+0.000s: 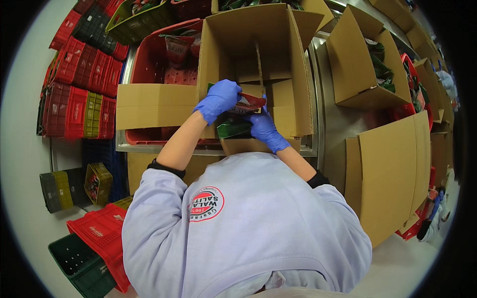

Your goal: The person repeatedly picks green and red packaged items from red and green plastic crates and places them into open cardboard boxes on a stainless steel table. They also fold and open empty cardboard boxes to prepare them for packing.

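Note:
My left hand point(220, 100), in a blue glove, grips a red printed plastic pouch point(249, 103) over the near side of an open cardboard box point(246, 28). My right hand point(267, 130), gloved in blue too, is at the pouch's right end with its fingers on it. Below the pouch, a green pouch point(234, 128) lies beside my right hand; whether that hand holds it is hidden. A cardboard divider point(258, 63) stands upright inside the box. The box's left flap point(156, 106) is folded outward across a red plastic crate point(143, 67).
Pouches point(177, 50) lie in the red crate. On the right, another cardboard box point(352, 61) holds green pouches point(380, 70), with a flat carton point(395, 175) nearer me. Stacked crates point(78, 108) rise at left. A co-worker's arm point(434, 212) shows at far right.

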{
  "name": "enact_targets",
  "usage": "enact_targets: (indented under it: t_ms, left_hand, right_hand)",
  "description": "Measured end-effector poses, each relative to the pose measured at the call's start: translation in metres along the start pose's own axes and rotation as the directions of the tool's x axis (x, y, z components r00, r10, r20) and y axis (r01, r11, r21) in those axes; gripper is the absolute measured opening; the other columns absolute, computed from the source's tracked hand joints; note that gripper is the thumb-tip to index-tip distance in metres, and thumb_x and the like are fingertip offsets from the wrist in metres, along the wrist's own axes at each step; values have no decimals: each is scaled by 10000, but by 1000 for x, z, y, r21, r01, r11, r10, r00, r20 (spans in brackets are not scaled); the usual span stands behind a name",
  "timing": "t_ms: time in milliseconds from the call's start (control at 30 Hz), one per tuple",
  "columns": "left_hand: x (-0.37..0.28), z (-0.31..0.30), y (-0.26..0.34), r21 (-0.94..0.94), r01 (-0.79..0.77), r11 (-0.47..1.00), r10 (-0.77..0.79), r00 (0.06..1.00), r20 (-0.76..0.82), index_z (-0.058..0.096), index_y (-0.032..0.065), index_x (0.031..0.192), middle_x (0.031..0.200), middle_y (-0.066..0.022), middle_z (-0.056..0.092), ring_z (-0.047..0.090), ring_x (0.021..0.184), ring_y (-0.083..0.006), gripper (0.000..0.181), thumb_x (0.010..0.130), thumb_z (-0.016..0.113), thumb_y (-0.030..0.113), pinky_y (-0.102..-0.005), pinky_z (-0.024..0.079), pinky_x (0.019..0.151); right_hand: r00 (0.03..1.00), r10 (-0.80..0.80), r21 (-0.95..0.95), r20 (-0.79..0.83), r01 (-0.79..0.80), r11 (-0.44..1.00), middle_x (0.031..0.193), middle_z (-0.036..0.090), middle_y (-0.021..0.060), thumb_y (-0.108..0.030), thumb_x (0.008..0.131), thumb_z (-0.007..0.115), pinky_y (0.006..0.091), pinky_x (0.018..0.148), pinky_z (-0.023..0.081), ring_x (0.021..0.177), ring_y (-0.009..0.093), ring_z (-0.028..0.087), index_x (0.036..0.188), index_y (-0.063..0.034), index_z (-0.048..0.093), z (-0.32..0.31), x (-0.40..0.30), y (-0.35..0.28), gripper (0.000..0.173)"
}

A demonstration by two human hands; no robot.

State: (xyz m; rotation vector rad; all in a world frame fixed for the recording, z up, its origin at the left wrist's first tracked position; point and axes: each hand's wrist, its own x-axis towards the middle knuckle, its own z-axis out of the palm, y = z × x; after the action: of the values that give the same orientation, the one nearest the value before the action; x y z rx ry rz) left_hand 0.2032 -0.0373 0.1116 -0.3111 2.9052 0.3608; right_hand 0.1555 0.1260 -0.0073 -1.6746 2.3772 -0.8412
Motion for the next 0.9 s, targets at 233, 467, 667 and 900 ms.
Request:
enact_targets:
  t_ms: [233, 467, 667, 900]
  left_hand:
    - [41, 44, -14, 33, -24, 999, 17, 979, 203, 646, 89, 802, 785, -159, 598, 575, 740, -325, 186, 685, 556, 202, -386, 466, 682]
    - [35, 41, -12, -77, -301, 950, 310, 897, 314, 625, 83, 850, 794, -149, 602, 567, 724, -333, 237, 665, 530, 197, -371, 460, 675]
    - [43, -79, -73, -664, -128, 736, 286, 949, 133, 633, 54, 883, 818, -70, 638, 599, 776, -146, 201, 708, 593, 143, -264, 455, 729]
    - [114, -45, -279, 50, 394, 918, -336, 838, -429, 591, 148, 900, 958, -66, 573, 514, 947, -257, 229, 714, 472, 89, -389, 408, 796]
  right_hand:
    - [958, 254, 415, -130, -180, 892, 1031, 401, 218, 51, 540, 532, 465, 996, 170, 1115, 417, 288, 1151, 42, 325, 8, -2, -1, 645]
    - [983, 173, -167, -62, -181, 969, 1310, 239, 117, 27, 539, 559, 440, 992, 217, 1213, 427, 134, 1296, -91, 222, -18, 12, -26, 837]
    - [962, 261, -89, 84, -253, 963, 1175, 409, 128, 1, 532, 582, 445, 975, 271, 1186, 435, 195, 1147, -69, 393, -19, 14, -22, 647]
    - [961, 273, -87, 50, -268, 959, 1096, 451, 111, -56, 507, 641, 461, 946, 305, 1142, 405, 280, 1050, -99, 436, -18, 12, -18, 582]
